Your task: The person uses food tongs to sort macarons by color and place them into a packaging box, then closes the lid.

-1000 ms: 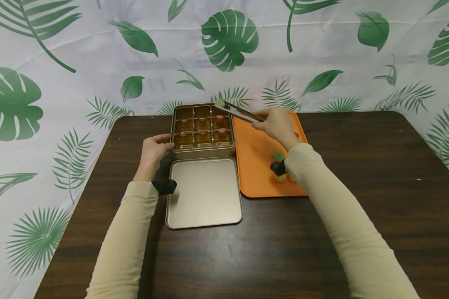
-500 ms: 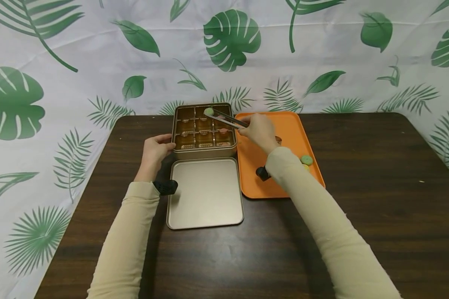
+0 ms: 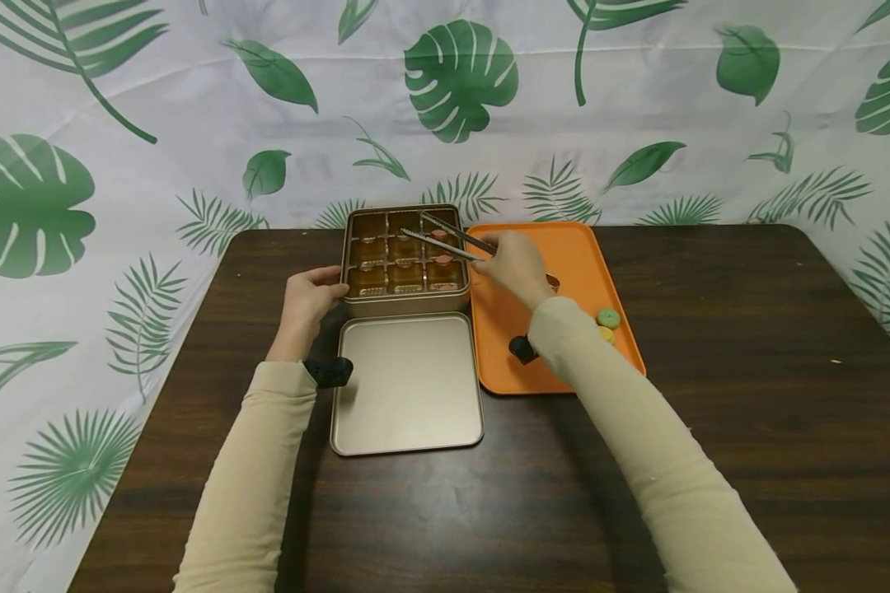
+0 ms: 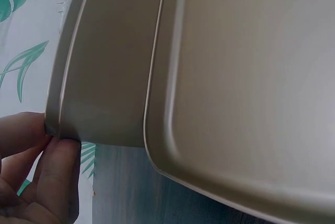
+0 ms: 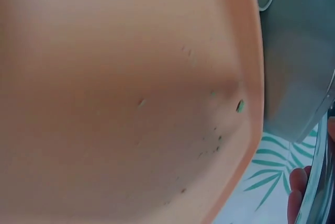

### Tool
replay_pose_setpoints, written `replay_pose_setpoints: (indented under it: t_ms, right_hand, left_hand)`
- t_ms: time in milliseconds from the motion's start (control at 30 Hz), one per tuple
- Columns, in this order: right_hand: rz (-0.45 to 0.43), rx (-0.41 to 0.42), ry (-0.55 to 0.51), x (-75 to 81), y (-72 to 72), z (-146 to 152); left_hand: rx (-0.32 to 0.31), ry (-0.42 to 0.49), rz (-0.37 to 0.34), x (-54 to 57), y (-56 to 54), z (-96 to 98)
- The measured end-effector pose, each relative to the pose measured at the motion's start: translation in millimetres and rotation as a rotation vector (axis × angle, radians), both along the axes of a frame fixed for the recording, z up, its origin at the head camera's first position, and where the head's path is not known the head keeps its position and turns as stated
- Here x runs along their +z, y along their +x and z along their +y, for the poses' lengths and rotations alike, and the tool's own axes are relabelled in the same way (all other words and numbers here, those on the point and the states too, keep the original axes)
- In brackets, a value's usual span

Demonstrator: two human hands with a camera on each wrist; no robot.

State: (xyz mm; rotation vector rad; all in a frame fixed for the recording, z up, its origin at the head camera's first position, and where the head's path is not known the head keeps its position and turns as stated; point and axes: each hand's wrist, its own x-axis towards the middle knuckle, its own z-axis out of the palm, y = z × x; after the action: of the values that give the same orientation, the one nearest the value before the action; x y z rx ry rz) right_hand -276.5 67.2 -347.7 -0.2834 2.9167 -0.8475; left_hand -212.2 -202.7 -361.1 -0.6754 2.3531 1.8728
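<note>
In the head view my right hand (image 3: pixel 517 265) grips metal tongs (image 3: pixel 441 245) over a gold square tin (image 3: pixel 404 306). The tongs' tips stand spread apart above the back middle of the tin, with nothing visible between them. Brown inserts split the tin into several compartments; small pink round pieces (image 3: pixel 443 260) show in its right column. No green macaron can be made out inside. My left hand (image 3: pixel 307 303) holds the tin's front left corner, and in the left wrist view its fingers (image 4: pixel 60 174) are bent at the rim.
The tin's flat gold lid (image 3: pixel 408 383) lies in front of it. An orange tray (image 3: pixel 504 362) stands to the right, with a green macaron (image 3: pixel 608 318) and a yellow one (image 3: pixel 606 334) beside my sleeve. Green crumbs (image 5: pixel 239 106) dot the tray. Dark wooden table (image 3: pixel 749 371) lies beneath.
The tongs moved left and down over the tin carrying a green macaron, then spread and let it go. My left hand stays at the tin's corner.
</note>
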Motion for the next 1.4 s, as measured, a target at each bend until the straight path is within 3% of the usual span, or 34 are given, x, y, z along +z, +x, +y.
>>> replay_pose_setpoints:
  t_ms: [433, 767, 1000, 1167, 1400]
  right_hand:
    - [-0.023, 0.069, 0.102, 10.9, 5.0, 28]
    - [0.008, 0.058, 0.011, 11.6, 16.9, 63]
    - [0.049, 0.038, 0.07, 19.6, 28.3, 88]
    - [0.021, 0.041, 0.085, 25.4, 35.9, 105]
    - [-0.008, 0.037, 0.104, 21.9, 45.0, 128]
  left_hand:
    - [0.01, 0.014, 0.005, 0.3, 0.9, -0.4]
    - [0.006, 0.021, 0.002, 1.4, 0.7, 0.1]
    - [-0.005, 0.014, -0.001, 2.0, 0.8, 1.5]
    - [-0.002, 0.012, 0.004, 0.9, -0.3, 1.9]
    - [0.004, 0.001, 0.008, -1.2, -0.6, 1.5]
